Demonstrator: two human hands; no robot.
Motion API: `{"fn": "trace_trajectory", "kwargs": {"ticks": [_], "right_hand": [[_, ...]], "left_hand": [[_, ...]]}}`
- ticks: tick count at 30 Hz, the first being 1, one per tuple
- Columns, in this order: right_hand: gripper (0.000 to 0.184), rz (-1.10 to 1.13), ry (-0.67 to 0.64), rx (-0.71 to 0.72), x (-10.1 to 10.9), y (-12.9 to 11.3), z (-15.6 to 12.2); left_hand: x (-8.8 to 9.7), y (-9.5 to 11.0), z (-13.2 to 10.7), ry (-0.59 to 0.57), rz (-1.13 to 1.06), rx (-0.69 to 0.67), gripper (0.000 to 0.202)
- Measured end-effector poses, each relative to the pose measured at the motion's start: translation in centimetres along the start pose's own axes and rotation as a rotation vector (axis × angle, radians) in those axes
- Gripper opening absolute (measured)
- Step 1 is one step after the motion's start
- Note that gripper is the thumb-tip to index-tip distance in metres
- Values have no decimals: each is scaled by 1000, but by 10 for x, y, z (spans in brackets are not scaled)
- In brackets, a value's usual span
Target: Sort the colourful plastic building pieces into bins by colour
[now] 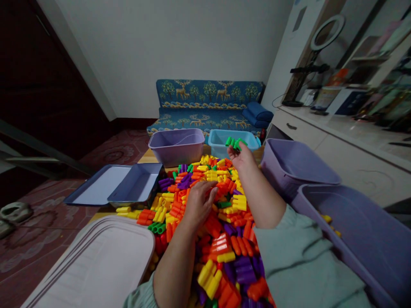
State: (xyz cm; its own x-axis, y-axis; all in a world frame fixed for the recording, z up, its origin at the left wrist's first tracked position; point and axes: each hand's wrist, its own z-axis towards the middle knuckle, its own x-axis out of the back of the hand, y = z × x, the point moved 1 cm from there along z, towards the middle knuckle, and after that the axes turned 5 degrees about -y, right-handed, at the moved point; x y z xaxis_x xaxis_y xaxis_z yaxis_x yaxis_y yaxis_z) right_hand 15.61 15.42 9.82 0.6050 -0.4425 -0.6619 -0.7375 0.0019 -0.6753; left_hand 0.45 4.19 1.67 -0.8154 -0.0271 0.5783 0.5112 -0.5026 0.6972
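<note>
A heap of plastic tube blocks (208,214) in orange, yellow, purple, green and red covers the low table in front of me. My right hand (241,157) is raised at the far side of the heap, closed on a few green blocks (235,143), close to the light blue bin (221,143). My left hand (199,202) rests palm down on the middle of the heap, fingers curled onto orange and yellow blocks; whether it grips one I cannot tell.
A purple bin (176,147) stands behind the heap, two larger purple bins (298,164) (359,231) on the right, the nearer holding yellow pieces. A grey-blue tray and lid (118,184) lie left, a white lid (96,261) near left. Sofa behind, cabinet right.
</note>
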Motion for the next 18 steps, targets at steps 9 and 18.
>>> {"fn": "trace_trajectory", "kwargs": {"ticks": [9,18], "right_hand": [[14,-57,60,23,-8,0,44],[6,-246,41,183,-9,-16,94]], "left_hand": [[1,0,-1,47,24,-12,26],[-2,-4,2,-16,78,-31,27]]}}
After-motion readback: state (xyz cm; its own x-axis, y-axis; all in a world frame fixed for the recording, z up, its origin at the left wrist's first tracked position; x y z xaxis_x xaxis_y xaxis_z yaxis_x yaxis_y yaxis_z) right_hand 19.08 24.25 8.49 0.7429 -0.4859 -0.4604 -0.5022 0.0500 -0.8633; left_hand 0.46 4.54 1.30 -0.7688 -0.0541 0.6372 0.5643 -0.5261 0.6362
